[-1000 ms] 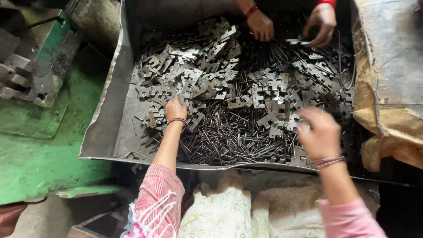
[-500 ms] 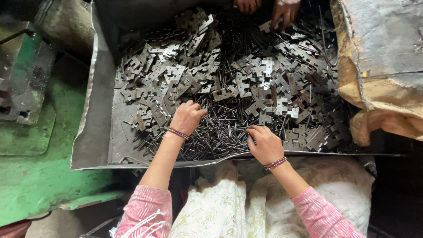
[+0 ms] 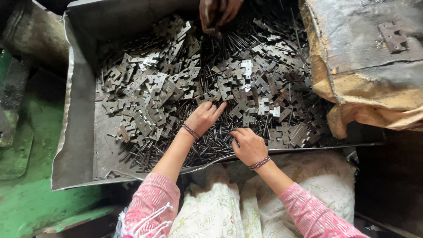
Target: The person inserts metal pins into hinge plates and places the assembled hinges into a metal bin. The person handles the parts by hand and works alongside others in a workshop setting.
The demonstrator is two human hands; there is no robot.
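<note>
Where the metal tray [image 3: 79, 145] holds its load, the stock divides into two kinds: flat notched hinge plates [image 3: 150, 92] heaped across the upper and middle part, lying at every angle, and thin dark pins [image 3: 176, 152] massed along the near edge. The pins lie mostly with their long axes running from the near-left toward the far-right, though many cross one another. Left hand [image 3: 203, 117]: palm down on the pins near the tray's middle, fingers [image 3: 217, 109] loosely spread and pointing toward the far-right, tips touching the edge of the plate heap; nothing visibly gripped. Right hand [image 3: 249, 144]: just beside the left, close to the tray's near rim, fingers [image 3: 237, 134] curled downward into the pins; whether anything is pinched beneath them cannot be told, the fingertips being hidden. Both wrists carry thread bracelets, with pink patterned sleeves below. Another person's hands [image 3: 218, 15] enter at the top edge, dark and cut off by the frame, their grip unclear. Right of the tray: a worn, stained sack [image 3: 365, 83] bearing a single hinge plate [image 3: 393, 36]. Left: green-painted machine base [image 3: 26, 198], partly cut off.
</note>
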